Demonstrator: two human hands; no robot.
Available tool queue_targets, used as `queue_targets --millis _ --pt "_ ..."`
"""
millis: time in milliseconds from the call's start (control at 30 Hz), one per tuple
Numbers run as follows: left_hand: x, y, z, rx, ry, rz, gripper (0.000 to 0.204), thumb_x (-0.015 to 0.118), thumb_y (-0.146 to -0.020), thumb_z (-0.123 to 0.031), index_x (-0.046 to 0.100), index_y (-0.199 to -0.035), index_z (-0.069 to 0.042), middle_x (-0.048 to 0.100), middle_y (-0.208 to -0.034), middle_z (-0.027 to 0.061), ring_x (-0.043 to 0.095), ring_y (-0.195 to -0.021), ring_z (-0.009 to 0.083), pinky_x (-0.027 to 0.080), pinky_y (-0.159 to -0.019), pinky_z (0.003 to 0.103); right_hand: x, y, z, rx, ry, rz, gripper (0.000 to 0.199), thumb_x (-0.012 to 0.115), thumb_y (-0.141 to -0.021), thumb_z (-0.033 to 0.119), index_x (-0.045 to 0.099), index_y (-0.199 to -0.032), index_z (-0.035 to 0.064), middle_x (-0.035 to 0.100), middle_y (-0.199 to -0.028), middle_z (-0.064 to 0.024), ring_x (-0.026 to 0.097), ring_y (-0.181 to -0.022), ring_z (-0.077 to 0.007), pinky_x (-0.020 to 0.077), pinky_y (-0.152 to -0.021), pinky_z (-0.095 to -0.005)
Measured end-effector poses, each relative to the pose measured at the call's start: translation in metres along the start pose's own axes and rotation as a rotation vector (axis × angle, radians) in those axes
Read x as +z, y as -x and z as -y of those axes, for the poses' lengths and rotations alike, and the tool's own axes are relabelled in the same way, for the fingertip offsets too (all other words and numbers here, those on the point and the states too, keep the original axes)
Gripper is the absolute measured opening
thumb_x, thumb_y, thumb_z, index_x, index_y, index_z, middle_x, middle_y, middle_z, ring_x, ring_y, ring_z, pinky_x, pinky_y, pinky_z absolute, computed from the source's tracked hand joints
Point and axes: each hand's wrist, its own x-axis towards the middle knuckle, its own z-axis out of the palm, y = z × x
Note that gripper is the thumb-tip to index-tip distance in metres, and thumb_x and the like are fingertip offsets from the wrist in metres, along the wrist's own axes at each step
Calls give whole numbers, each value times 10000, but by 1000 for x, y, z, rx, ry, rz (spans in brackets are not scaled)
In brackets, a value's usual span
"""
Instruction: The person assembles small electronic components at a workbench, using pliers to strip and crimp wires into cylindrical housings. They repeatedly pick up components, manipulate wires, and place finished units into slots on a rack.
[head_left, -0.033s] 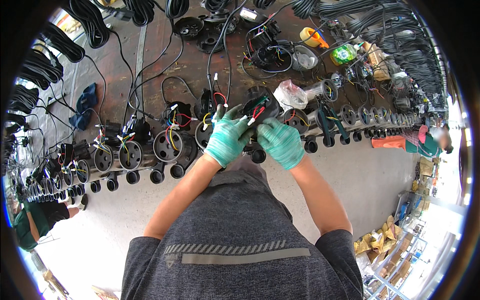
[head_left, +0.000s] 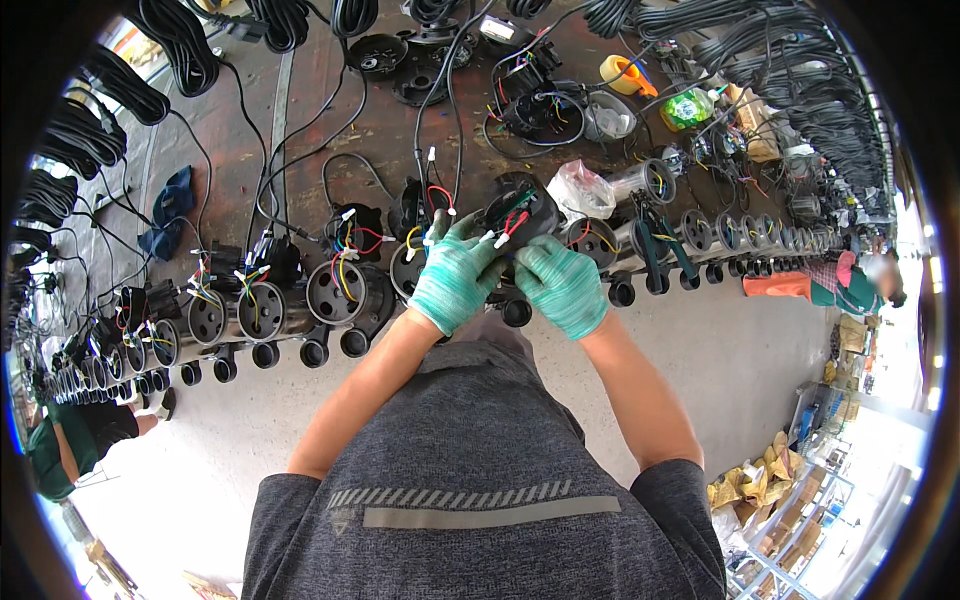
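Observation:
Both my hands wear pale green gloves and meet at the front edge of the bench. My left hand [head_left: 452, 278] is closed, its fingertips beside a small white wire connector [head_left: 487, 237]. Fingers pinched together, my right hand [head_left: 565, 284] sits just right of it, close under a pair of red wires [head_left: 515, 221] with a white connector end. What either hand grips is hidden by the gloves. Behind them a round black housing [head_left: 537, 208] lies tilted, the red wires across its front. Left of my left hand, a cylindrical motor casing [head_left: 337, 293] shows yellow and red wires.
Similar casings line the bench edge both ways. Dark green-handled pliers [head_left: 655, 245] rest on them at right. A clear plastic bag [head_left: 581, 190], an orange tape dispenser [head_left: 627, 74] and a green-labelled bottle [head_left: 687, 108] lie behind. Coiled black cables [head_left: 178, 45] surround the bench. Other people are at both sides.

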Motion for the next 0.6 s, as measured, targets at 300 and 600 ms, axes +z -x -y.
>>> queue_targets --millis 300,600 --pt "4 -1 1 44 -10 -69 225 778 -859 -129 766 -1081 -91 750 -1135 85 633 -1239 374 321 -1234 613 8 -3 14 669 -602 63 178 767 -900 106 733 -1052 22 774 -940 -151 746 -768 -243 588 -714 -362" --pt "-3 -9 -11 -36 31 -96 154 781 -837 -108 789 -990 -119 743 -937 88 664 -1055 386 367 -1203 621 -71 -77 -81 532 -194 91 181 676 -962 89 766 -1114 52 767 -957 -229 735 -758 -283 575 -727 -378"
